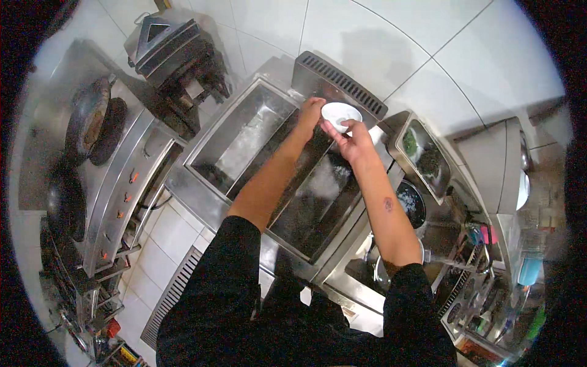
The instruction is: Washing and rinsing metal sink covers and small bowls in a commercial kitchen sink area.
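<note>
Both my arms reach forward over a stainless steel unit with deep rectangular wells (275, 158). My right hand (355, 140) grips a white bowl (338, 111), with the fingers beneath and the thumb at its near rim. On the bowl's left side is my left hand (312, 112), its fingertips by the rim; whether it grips the bowl or only touches it cannot be told. Something small and pale seems to lie in the bowl, too blurred to name. Just behind the bowl stands a slotted metal panel (341, 82).
At the right sits a metal container with chopped greens (410, 142), beside a dark round pan (411, 204). Woks (89, 119) rest on a stove (119, 179) with orange-marked knobs at the left. A metal appliance (167, 43) stands at the upper left. A floor grate (172, 296) lies below.
</note>
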Available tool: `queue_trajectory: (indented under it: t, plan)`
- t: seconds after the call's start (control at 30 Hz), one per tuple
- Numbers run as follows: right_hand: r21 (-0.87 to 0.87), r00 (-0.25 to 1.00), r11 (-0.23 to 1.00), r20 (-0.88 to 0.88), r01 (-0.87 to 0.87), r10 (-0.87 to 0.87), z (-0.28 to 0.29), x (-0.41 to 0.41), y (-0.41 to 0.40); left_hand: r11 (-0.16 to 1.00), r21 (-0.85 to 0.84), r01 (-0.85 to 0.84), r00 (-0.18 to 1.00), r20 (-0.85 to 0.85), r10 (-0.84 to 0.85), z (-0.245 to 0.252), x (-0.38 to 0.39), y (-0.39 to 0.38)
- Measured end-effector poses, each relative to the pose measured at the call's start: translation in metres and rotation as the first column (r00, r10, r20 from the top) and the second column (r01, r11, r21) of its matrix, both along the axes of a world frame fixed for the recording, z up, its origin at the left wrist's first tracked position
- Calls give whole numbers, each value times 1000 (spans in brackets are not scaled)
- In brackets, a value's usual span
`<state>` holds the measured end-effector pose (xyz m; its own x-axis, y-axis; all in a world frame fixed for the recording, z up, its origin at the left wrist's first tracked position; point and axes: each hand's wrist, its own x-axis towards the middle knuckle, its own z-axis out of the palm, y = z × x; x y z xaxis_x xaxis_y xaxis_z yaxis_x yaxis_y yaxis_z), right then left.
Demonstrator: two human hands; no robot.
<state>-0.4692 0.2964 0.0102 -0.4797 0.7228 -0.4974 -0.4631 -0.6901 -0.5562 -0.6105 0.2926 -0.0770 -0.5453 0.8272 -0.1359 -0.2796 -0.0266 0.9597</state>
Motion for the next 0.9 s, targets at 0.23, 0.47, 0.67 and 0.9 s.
queue_trajectory:
  t: [0.23, 0.47, 0.67, 0.9]
  plan:
    - [268, 972, 962, 204, 59, -116, 19, -66, -18, 999, -46, -5, 985, 171, 12, 4, -51, -2]
    - [178, 986, 976, -84, -126, 143, 6, -90, -7, 853, 463, 239, 910, -414, -31, 16, -101, -16]
    - [296, 985, 939, 36, -174, 171, 11, -117, -18, 979, -93, -183, 614, -788, 40, 2, -161, -23]
    - [396, 945, 896, 320, -199, 69, 10, -168, -31, 854, -373, -362, 40, -922, -386, -50, -223, -42]
